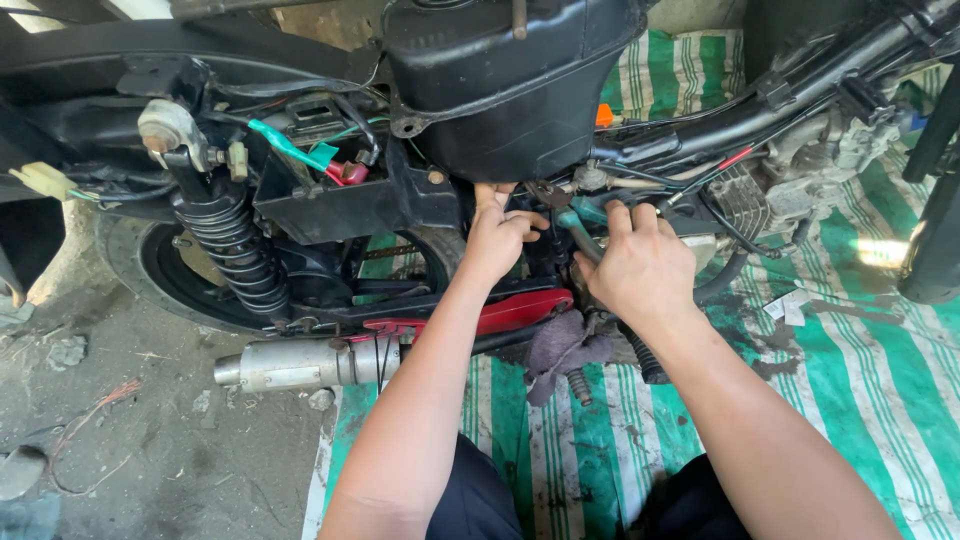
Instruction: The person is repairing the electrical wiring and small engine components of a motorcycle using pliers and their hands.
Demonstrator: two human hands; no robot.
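Pliers gripped by right hand, left hand pinching engine parts, over striped green mat.

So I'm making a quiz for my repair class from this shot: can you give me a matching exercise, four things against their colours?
Things:
1. pliers handles
2. exhaust pipe
3. rag
4. chain cover

Colours:
A. red
B. silver
C. teal
D. dull purple-grey

Pairs: 1-C, 2-B, 3-D, 4-A. The right hand grips the pliers; the left hand reaches under the black tank.
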